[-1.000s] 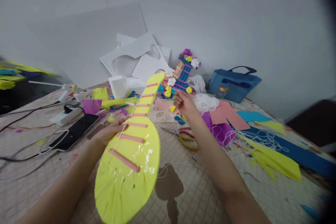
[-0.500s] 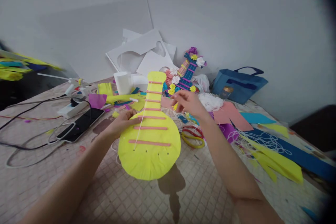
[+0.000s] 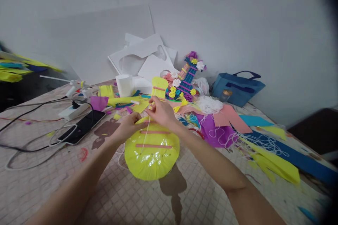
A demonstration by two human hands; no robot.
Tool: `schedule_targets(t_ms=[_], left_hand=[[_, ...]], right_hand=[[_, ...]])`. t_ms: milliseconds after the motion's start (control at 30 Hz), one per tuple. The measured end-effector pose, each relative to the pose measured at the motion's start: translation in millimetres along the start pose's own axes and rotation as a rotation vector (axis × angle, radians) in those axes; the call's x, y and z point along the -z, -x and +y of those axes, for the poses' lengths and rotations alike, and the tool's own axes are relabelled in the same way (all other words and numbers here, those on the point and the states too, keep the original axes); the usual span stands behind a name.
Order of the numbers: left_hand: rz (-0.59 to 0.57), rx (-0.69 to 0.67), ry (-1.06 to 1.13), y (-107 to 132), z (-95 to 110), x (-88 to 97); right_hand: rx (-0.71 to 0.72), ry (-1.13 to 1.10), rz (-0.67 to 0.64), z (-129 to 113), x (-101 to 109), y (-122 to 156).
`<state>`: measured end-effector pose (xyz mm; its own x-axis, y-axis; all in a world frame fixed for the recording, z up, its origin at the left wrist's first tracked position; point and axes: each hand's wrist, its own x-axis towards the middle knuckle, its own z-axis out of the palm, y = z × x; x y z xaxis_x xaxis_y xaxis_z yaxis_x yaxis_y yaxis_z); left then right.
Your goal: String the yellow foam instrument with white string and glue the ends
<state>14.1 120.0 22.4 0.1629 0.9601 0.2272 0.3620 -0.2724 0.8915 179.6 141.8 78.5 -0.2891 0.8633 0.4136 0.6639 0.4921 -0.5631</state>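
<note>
A yellow paper guitar (image 3: 153, 165) with pink strips across its neck and body is tilted in front of me, its lower body shining in the light. My left hand (image 3: 130, 125) grips its left edge where the body meets the neck. A white string (image 3: 146, 133) runs from one of the small holes low on the body up along the neck. My right hand (image 3: 162, 112) lies across the neck, thumb and fingers pinched on that string. Behind the right hand, the middle of the neck is hidden; the headstock shows above it.
Left are a phone (image 3: 81, 126), a power strip (image 3: 74, 110) and a glue gun (image 3: 75, 88) with cables. A decorated blue guitar (image 3: 188, 79) leans at the back. Right lie tangled white string (image 3: 210, 104), purple paper (image 3: 218, 130) and a blue bag (image 3: 236, 88).
My right hand has moved left and down from beside the neck onto the string. The guitar has tilted back, and its body now catches glare. My left hand still holds its edge.
</note>
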Motion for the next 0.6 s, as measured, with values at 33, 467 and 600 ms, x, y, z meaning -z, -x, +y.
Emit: schedule_targets(t_ms=[33,467,600], left_hand=[[-0.011,0.017,0.022,0.1,0.2,-0.5],[-0.151,0.092,0.116,-0.3,13.0,8.1],[-0.110,-0.037,-0.062,-5.0,19.4,6.1]], right_hand=[[-0.035,-0.175,-0.042,-1.5,-0.8,0.6],[-0.223,-1.199,-0.011,16.0,86.3,25.1],[-0.298,-1.177,0.063,24.6,90.3,3.6]])
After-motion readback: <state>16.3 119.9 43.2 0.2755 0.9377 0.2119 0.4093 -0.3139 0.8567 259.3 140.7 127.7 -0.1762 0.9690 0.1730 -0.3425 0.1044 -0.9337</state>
